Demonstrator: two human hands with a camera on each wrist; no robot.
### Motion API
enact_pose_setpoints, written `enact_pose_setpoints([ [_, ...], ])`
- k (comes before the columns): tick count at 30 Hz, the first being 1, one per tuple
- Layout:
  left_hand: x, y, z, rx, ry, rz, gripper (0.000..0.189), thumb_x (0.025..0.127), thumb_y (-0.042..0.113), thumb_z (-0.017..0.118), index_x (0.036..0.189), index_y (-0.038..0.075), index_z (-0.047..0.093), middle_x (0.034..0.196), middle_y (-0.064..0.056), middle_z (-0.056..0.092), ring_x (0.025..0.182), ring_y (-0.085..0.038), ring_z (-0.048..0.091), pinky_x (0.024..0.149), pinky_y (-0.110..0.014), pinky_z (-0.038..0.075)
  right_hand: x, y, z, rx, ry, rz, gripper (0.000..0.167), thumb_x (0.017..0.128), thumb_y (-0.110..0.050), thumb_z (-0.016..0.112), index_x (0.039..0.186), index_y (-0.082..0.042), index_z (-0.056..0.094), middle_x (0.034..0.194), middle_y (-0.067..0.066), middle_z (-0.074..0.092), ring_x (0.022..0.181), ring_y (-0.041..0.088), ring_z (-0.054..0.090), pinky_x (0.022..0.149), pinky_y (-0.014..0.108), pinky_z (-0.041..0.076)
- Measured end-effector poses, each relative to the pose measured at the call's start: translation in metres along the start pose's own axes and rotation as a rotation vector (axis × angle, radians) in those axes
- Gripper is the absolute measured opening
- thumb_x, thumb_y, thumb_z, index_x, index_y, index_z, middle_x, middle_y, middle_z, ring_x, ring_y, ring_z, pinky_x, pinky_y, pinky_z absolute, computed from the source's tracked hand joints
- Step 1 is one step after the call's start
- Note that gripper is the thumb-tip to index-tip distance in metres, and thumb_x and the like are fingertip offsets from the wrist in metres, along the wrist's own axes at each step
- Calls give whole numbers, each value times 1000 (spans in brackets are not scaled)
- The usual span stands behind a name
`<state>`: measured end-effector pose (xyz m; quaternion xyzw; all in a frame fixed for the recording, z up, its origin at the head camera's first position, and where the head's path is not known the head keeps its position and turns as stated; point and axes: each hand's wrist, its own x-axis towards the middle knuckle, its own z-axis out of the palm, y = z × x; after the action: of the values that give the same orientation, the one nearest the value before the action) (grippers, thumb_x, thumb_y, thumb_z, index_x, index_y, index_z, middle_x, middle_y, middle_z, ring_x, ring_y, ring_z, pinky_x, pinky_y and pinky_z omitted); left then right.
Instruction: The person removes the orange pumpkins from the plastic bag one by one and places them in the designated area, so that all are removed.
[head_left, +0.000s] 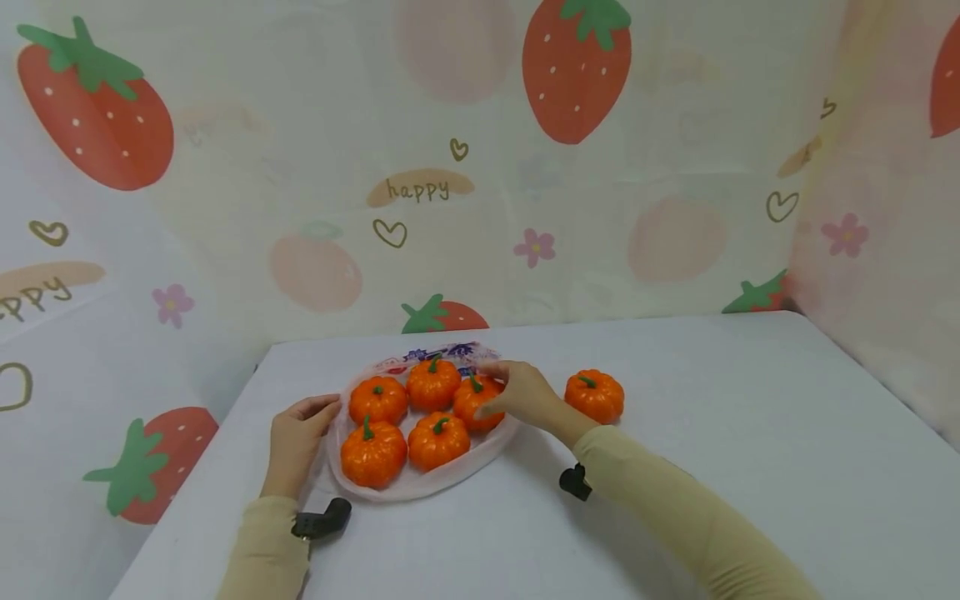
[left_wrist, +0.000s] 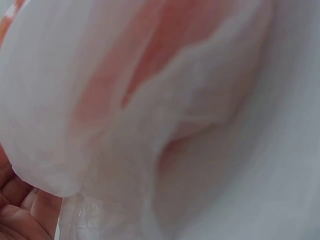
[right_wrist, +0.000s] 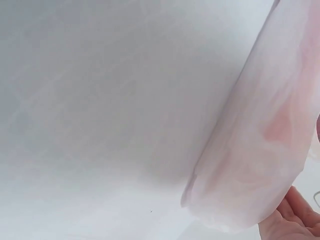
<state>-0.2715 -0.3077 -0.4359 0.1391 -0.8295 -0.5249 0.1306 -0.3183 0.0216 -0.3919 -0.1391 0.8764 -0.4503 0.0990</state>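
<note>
Several small orange pumpkins with green stems sit inside a thin whitish plastic bag (head_left: 420, 493) whose mouth is spread wide. At the bag's left rim, my left hand (head_left: 294, 442) pinches the plastic; in the left wrist view its fingers (left_wrist: 30, 212) show partly behind the film. My right hand (head_left: 528, 396) reaches over the right rim, thumb and fingers around the rightmost pumpkin (head_left: 467, 406) in the bag. The right wrist view shows part of that hand (right_wrist: 287, 222) beyond the bag's side. Another pumpkin (head_left: 595, 396) lies outside, right of the bag, behind my right wrist.
The bag rests on a white-covered table (head_left: 720, 400). Behind and beside it hangs a cloth printed with strawberries (head_left: 577, 71), hearts and flowers. Dark wrist cameras (head_left: 322, 520) sit at both cuffs, close over the tabletop.
</note>
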Motion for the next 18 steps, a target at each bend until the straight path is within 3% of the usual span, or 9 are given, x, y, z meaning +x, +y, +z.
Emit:
enact_pose_setpoints([
  [11,3,3,-3,15,-1,19,43,96,39,63,122,5,69,124,-15,67,89,3,56,76,-8,48,4,0,0,-42,0,51,72,75,-17,87,140,-8,56,145,11,55,137,31,47,116,45,38],
  [18,1,-1,0,23,-4,-9,41,97,39,63,122,7,69,126,-13,67,92,2,56,77,-8,48,0,-3,-5,-25,26,51,70,75,-20,87,138,-9,59,143,11,57,134,31,50,113,44,41],
])
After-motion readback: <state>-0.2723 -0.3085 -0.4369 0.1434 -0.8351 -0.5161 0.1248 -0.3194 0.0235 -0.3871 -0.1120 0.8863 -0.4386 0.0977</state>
